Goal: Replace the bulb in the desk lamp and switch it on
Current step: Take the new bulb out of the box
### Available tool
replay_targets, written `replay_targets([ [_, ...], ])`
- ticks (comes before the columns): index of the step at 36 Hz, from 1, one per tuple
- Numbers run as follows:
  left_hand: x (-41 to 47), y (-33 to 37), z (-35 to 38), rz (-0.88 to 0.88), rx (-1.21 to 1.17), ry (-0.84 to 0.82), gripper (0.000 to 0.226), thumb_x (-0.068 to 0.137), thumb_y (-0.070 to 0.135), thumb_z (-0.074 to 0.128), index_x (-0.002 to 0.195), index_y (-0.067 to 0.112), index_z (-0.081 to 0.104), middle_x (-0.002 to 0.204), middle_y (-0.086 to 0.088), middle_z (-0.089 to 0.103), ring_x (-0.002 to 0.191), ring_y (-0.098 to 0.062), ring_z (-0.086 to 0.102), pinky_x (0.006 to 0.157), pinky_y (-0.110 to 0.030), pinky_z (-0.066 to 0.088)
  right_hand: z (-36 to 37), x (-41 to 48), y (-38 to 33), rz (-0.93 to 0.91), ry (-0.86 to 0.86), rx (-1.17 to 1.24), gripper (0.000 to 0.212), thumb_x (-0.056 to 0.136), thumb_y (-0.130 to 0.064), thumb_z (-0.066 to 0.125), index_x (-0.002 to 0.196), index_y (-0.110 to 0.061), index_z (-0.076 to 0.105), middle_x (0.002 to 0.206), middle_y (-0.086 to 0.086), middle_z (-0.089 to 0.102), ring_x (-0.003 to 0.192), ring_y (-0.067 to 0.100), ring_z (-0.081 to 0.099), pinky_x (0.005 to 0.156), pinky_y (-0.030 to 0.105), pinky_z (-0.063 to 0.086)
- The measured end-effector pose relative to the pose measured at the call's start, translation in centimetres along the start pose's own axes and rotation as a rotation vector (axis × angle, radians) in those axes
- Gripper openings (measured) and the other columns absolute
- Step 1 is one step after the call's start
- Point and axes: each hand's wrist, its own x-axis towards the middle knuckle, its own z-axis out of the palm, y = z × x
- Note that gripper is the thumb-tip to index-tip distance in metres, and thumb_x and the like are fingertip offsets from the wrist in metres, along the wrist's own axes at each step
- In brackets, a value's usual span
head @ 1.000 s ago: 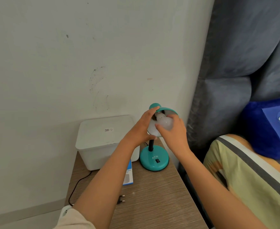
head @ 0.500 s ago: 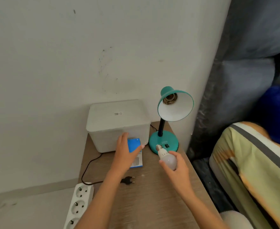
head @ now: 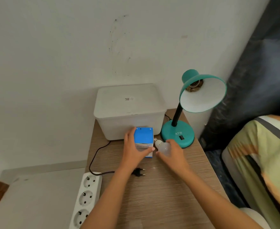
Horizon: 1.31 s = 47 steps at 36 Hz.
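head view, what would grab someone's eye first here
The teal desk lamp at the back right of the table, its shade tipped forward to show an empty socket. Below it, the right hand holds a white bulb by the lamp base, while the left hand grips a blue bulb box.

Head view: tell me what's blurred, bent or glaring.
Head view: soft even light, no hard glare; the curtain and striped pillow at the right edge smear with blur; wide-angle bending tilts the wall and table edges; the lamp and blue box stay fairly sharp.
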Motion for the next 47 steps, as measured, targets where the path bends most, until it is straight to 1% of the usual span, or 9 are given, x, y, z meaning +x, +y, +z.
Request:
replay_targets([
  [8,0.0,-0.9,0.4,0.038,-0.044,0.037,0.096,0.057,0.028,0.089,0.134,0.016,0.033,0.13,0.005,0.031,0.117,-0.002,0.032,0.087,0.006,0.023,-0.8,-0.1,-0.6,-0.133,0.049,-0.058,0.063,0.082,-0.037,0.065,0.134,-0.009,0.042,0.135,0.011,0.049,0.125,0.023,0.044,0.103,0.034,0.037],
  [12,-0.4,-1.3,0.4,0.045,-0.078,0.021,0.094,0.059,0.022,0.089,0.134,0.017,0.032,0.129,0.007,0.032,0.119,-0.004,0.034,0.095,-0.005,0.03,-2.6,0.3,-3.0,-0.319,0.103,0.013,0.041,0.087,-0.023,0.061,0.124,-0.007,0.053,0.123,0.009,0.059,0.111,0.016,0.053,0.092,0.021,0.04],
  [16,-0.7,-1.7,0.2,0.047,-0.084,0.007,0.091,0.059,0.023,0.089,0.132,0.019,0.035,0.13,0.004,0.036,0.118,-0.008,0.04,0.098,-0.02,0.039,-3.6,1.4,-5.7,-0.497,-0.052,-0.107,0.033,0.088,-0.019,0.058,0.12,-0.01,0.057,0.119,0.005,0.06,0.106,0.01,0.053,0.094,0.023,0.045],
  [23,-0.5,-1.9,-0.5,0.033,-0.059,-0.089,0.093,0.063,0.021,0.087,0.137,0.02,0.032,0.126,0.009,0.032,0.112,-0.004,0.038,0.082,0.0,0.036,-4.4,3.2,-8.2,-0.631,-0.396,-0.504,0.049,0.083,-0.025,0.065,0.129,-0.014,0.051,0.128,0.004,0.051,0.115,0.019,0.049,0.097,0.031,0.043],
  [28,-0.4,-1.7,-0.7,0.005,-0.069,-0.177,0.098,0.067,0.023,0.084,0.143,0.024,0.023,0.14,0.005,0.027,0.121,-0.003,0.032,0.097,-0.02,0.033,-4.3,3.2,-8.9,-0.614,-0.436,-0.582,0.058,0.08,-0.028,0.068,0.132,-0.014,0.046,0.132,0.002,0.044,0.12,0.018,0.045,0.097,0.029,0.042],
  [32,-0.6,-1.8,-0.8,-0.015,-0.082,-0.213,0.101,0.069,0.026,0.083,0.145,0.028,0.017,0.146,0.006,0.024,0.124,-0.002,0.028,0.101,-0.023,0.029,-4.3,3.3,-9.0,-0.63,-0.44,-0.585,0.06,0.079,-0.03,0.069,0.132,-0.015,0.046,0.131,0.002,0.044,0.12,0.017,0.044,0.098,0.029,0.042],
  [40,-0.7,-1.8,-1.1,-0.013,-0.081,-0.205,0.105,0.068,0.031,0.083,0.147,0.03,0.014,0.148,0.005,0.026,0.132,-0.009,0.031,0.103,-0.025,0.032,-4.2,2.0,-6.2,-0.762,-0.216,-0.316,0.034,0.084,-0.029,0.062,0.114,-0.014,0.064,0.115,0.002,0.066,0.102,0.01,0.059,0.091,0.022,0.047],
  [43,-1.1,-1.7,-1.2,-0.014,-0.104,-0.214,0.109,0.063,0.039,0.085,0.146,0.038,0.015,0.148,0.01,0.028,0.133,-0.007,0.033,0.108,-0.035,0.036,-4.3,2.0,-6.8,-0.66,-0.096,-0.022,0.017,0.085,-0.022,0.063,0.098,-0.015,0.071,0.091,-0.004,0.072,0.083,0.003,0.063,0.079,0.013,0.049],
  [47,-1.8,-1.5,-1.5,0.0,-0.129,-0.21,0.113,0.061,0.037,0.086,0.138,0.057,0.006,0.144,0.02,0.031,0.129,0.003,0.036,0.103,-0.027,0.04,-4.1,2.8,-7.8,-0.44,-0.009,0.245,0.011,0.084,-0.023,0.065,0.09,-0.016,0.071,0.08,-0.004,0.068,0.074,0.005,0.06,0.068,0.011,0.048],
])
